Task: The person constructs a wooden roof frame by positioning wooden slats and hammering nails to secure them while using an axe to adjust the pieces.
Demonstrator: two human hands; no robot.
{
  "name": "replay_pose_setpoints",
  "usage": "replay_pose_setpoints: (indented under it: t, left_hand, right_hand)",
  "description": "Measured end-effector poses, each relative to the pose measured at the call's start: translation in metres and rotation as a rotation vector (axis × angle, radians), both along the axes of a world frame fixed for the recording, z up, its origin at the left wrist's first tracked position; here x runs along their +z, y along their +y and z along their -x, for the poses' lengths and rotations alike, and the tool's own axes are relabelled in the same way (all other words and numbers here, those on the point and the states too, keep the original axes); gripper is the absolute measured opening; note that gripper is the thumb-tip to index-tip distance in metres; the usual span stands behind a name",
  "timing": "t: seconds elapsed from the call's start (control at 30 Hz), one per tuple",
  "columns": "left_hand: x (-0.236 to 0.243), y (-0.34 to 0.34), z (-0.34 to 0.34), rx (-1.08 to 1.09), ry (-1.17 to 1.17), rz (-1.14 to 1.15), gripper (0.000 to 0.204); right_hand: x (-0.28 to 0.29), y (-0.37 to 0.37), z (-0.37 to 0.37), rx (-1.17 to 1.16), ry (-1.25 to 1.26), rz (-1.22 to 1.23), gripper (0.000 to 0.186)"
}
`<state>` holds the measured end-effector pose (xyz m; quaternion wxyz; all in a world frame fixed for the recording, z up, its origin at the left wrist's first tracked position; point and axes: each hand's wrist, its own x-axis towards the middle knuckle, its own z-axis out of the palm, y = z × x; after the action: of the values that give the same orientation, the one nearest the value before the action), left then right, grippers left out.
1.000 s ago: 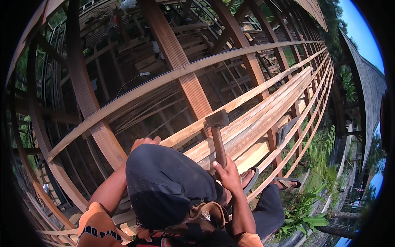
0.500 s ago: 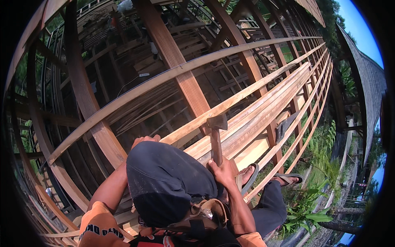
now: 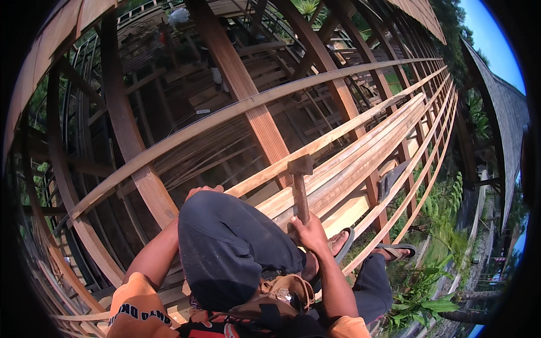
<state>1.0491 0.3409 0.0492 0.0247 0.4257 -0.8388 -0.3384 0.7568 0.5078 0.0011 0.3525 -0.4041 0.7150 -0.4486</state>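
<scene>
My right hand (image 3: 311,232) is wrapped round the wooden handle of a hatchet (image 3: 301,191), whose dark metal head points up and away from me. The head stands out in front of a pale wooden batten (image 3: 332,144). Left of my raised knee, my left hand (image 3: 204,190) is curled at the near end of that batten; the knee hides most of the hand. Beyond the hatchet lies a stack of long planks (image 3: 360,141). A brown pouch (image 3: 304,288) with shiny bits in it sits at my waist.
Dark rafters (image 3: 248,93) slope across the frame, crossed by another batten (image 3: 197,125). A handsaw (image 3: 389,183) rests among the battens near my sandalled feet (image 3: 394,250). Far below, left, is a lower level with loose timber; green plants (image 3: 428,304) grow at the lower right.
The view has shifted slightly, so the frame's timbers sit a little lower and farther right. Both hands keep their places, the right still gripping the hatchet.
</scene>
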Motion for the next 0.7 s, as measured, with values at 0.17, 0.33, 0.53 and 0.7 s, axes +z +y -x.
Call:
replay_pose_setpoints:
  t: [0.17, 0.33, 0.53, 0.7]
  left_hand:
    - [-0.039, 0.009, -0.055, 0.084, 0.227, 0.277, 0.028]
    - [0.0, 0.051, -0.125, 0.436, 0.228, 0.501, 0.032]
    - [-0.009, 0.121, -0.192, 0.879, 0.185, 0.322, 0.029]
    - [-0.043, 0.127, -0.164, 1.105, 0.525, -0.263, 0.086]
  right_hand:
    - [0.057, 0.019, -0.012, 0.102, -0.34, -0.394, 0.027]
    - [0.088, 0.105, 0.016, -0.03, -0.146, -0.331, 0.026]
    - [0.065, 0.152, 0.035, -0.114, -0.04, -0.416, 0.029]
    - [0.061, 0.137, 0.009, -0.115, -0.039, -0.367, 0.028]
